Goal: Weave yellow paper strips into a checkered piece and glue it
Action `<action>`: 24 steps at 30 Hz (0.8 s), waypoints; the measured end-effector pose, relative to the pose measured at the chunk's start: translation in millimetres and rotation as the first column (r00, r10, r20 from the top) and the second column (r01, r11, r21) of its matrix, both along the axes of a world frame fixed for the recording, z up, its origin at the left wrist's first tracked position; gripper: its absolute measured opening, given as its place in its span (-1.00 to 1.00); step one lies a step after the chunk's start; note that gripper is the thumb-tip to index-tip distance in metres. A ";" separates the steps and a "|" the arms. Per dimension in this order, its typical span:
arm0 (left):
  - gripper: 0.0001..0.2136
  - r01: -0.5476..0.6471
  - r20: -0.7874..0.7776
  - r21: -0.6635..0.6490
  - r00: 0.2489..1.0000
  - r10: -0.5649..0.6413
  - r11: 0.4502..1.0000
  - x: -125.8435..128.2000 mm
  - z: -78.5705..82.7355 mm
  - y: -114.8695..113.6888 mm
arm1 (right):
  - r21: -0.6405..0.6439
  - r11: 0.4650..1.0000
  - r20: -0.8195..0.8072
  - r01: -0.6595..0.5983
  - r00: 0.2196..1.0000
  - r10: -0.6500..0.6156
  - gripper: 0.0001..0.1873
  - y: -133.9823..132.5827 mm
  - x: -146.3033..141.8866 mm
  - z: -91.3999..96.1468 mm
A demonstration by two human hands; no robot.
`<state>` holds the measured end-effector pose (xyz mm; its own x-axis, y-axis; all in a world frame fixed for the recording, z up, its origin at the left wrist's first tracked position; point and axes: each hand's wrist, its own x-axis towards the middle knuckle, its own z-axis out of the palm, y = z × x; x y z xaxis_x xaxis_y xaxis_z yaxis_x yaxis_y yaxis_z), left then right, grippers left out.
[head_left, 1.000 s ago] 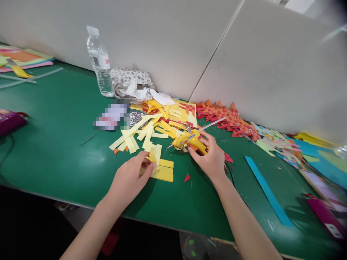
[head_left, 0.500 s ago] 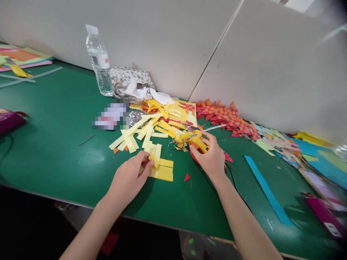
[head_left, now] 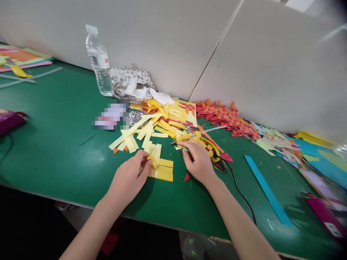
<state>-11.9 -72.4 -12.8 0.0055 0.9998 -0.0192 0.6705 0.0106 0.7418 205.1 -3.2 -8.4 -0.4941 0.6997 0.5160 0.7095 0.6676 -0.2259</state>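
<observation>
My left hand [head_left: 132,169] pinches the bent end of a yellow paper strip [head_left: 154,161]. This strip belongs to a small woven piece of yellow and pale yellow paper strips [head_left: 165,173], which lies flat on the green table. My right hand [head_left: 199,160] hovers just right of the woven piece, its thumb and fingers apart and nothing visible between them. Right behind it lies a yellow hot glue gun [head_left: 191,136], with its metal nozzle pointing left and a clear glue stick [head_left: 214,128] sticking out of its back. Part of the gun is hidden by my fingers.
Loose pale yellow strips [head_left: 132,135] spread behind the weave. Further back stand a water bottle [head_left: 99,65] and a spotted pouch [head_left: 132,83]. Red-orange woven paper fish [head_left: 225,117] lie along the wall. A black cord [head_left: 241,193] and blue strip [head_left: 267,189] are at right.
My right hand has let go of the glue gun, which now lies on the table, and has moved left and slightly down toward the weave. My left hand keeps its pinch.
</observation>
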 end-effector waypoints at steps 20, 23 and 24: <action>-0.86 -0.003 -0.003 0.006 1.000 0.003 1.000 0.6 -0.9 1.2 | 0.099 0.964 0.176 -0.247 0.958 0.228 -0.75 -6.7 -23.5 -19.9; -0.87 0.002 -0.005 0.006 1.000 -0.002 1.000 1.1 0.0 1.3 | 0.027 0.982 -0.048 -0.189 0.980 0.191 -0.79 -7.4 -23.9 -16.5; -0.87 0.002 -0.003 0.004 1.000 -0.002 1.000 1.3 0.5 1.4 | -0.001 0.986 -0.114 -0.170 0.979 0.168 -0.80 -7.8 -23.8 -15.3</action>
